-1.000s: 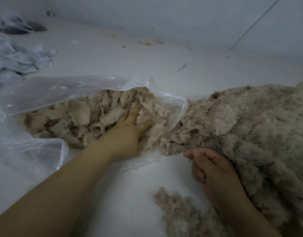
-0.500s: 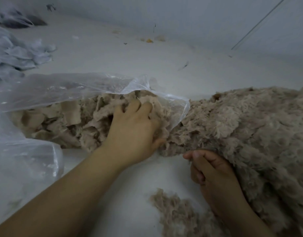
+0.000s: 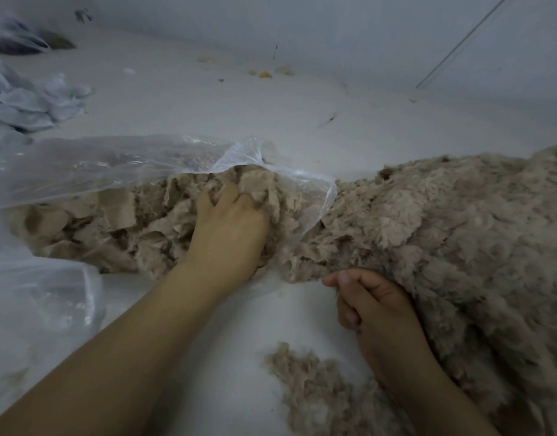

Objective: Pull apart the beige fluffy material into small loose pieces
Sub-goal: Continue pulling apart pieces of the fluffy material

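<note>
Left hand (image 3: 228, 225) reaches into the mouth of a clear plastic bag (image 3: 107, 165), fingers curled and dug into the torn beige pieces (image 3: 113, 221) packed inside; grip closed on a clump of them. Right hand (image 3: 378, 306) sits at the near edge of the large beige fluffy mass (image 3: 459, 234), fingers curled, pinching its lower fringe. The mass lies on the white surface (image 3: 227, 316) at right, touching the bag's opening. A small loose tuft (image 3: 308, 385) lies on the surface near the right wrist. Pale crumpled scraps (image 3: 28, 102) far left; tiny debris specks (image 3: 264, 73) along the back edge.
</note>
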